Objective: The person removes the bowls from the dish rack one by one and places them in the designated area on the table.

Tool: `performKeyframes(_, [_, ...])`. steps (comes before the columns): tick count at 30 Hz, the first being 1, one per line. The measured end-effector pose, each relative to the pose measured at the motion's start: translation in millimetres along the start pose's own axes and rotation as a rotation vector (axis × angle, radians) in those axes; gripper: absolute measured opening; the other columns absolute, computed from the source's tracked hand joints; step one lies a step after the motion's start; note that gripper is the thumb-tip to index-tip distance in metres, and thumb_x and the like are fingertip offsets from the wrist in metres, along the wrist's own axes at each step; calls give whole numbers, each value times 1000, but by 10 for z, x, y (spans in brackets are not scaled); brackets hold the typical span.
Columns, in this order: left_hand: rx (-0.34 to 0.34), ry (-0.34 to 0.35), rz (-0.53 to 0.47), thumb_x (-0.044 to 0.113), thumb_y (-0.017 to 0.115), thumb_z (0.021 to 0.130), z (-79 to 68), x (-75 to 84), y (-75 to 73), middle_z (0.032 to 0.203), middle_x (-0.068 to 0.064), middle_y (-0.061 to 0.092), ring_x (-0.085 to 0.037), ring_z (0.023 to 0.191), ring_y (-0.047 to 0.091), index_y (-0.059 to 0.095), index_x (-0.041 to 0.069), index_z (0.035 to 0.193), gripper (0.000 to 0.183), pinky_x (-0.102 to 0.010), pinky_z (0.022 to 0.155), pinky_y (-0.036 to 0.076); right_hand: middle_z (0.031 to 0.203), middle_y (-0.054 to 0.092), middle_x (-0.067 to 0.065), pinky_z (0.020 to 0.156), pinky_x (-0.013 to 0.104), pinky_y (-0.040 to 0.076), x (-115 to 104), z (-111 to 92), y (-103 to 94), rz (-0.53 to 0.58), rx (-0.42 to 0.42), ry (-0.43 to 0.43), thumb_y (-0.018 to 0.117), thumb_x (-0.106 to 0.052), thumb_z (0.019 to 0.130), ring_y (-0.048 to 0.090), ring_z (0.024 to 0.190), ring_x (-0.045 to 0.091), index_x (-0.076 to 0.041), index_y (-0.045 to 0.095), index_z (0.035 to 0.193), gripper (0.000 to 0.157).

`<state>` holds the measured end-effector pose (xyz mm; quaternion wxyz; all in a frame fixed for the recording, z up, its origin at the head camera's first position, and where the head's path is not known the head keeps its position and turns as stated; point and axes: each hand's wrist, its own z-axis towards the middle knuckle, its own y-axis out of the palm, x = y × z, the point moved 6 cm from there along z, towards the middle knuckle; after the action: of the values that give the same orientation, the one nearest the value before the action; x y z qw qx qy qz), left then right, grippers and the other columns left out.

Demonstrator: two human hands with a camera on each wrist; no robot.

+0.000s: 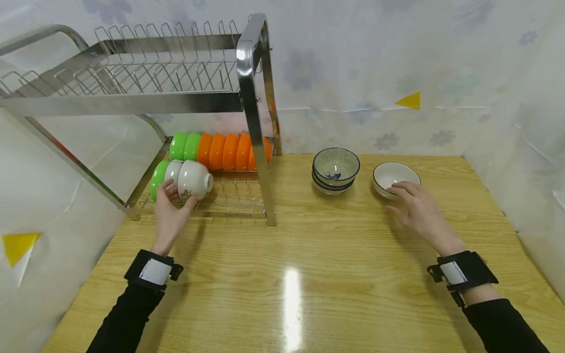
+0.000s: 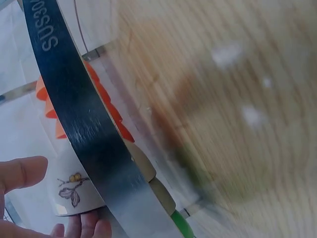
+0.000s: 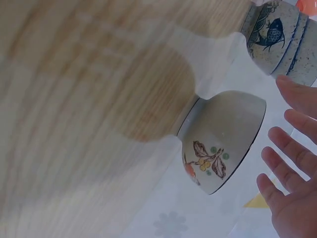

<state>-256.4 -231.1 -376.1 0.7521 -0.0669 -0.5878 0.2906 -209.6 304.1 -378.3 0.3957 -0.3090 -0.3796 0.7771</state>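
Note:
My left hand [image 1: 172, 215] is at the white bowl [image 1: 192, 181] with a printed twig, which stands on its side in the rack's lower tier. Its fingers are by the rim, and in the left wrist view the straight thumb [image 2: 29, 171] lies beside the wall, seemingly apart from it. A second white bowl [image 1: 173, 171] and a green bowl [image 1: 159, 179] are nested behind. My right hand [image 1: 417, 211] hovers at the near right edge of an upright white bowl [image 1: 393, 176] on the table. In the right wrist view its spread fingers are apart from this flower-printed bowl [image 3: 223, 144].
The steel dish rack [image 1: 132, 103] has a front bar and a right post [image 1: 260, 166] near my left hand. Several orange bowls [image 1: 229, 152] and two green ones [image 1: 184, 145] form its back row. Stacked grey bowls with blue rims [image 1: 335, 171] stand on the wooden table [image 1: 282, 255].

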Motion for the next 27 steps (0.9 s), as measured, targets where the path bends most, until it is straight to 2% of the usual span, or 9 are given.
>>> performKeyframes(5, [-17,1,40,2,68,85,67,17,-22,124,-32,52,-38,109,52,37,-10,136,61,-52,97,43,113,59,26,91,58,42,-57,-26,19,33,11,-6,83,-5,67,50,107,42,8,64,110,49])
performKeyframes(11, [-29,46,101,4,69,85,135,38,-44,116,-31,59,-37,98,57,50,-14,127,50,-48,87,48,114,59,24,91,57,43,-104,-51,39,33,15,-5,83,-5,67,51,108,40,8,64,112,50])
performKeyframes(17, [28,75,170,6,73,83,185,35,-5,101,-29,63,-34,85,58,57,-14,117,43,-35,72,44,115,59,23,90,59,44,-125,-56,51,53,25,-11,83,-3,66,51,109,39,7,64,113,51])
performKeyframes(20, [44,76,201,7,74,82,209,22,-7,94,-28,63,-32,80,56,59,-15,112,40,-35,68,42,115,59,23,90,59,44,-143,-58,75,60,24,-11,82,-3,68,51,109,39,6,64,112,49])
performKeyframes(24, [3,44,223,9,73,83,246,-2,1,94,-27,62,-31,81,56,58,-15,112,39,-33,68,43,116,59,22,92,58,43,-159,-75,99,68,24,-3,81,-3,69,50,111,38,6,64,112,47])
performKeyframes(27, [-41,13,215,11,71,85,261,-17,4,98,-26,62,-29,84,57,57,-14,114,40,-26,68,43,117,59,21,93,57,42,-167,-84,105,71,26,0,81,-3,70,49,112,37,5,64,112,46])
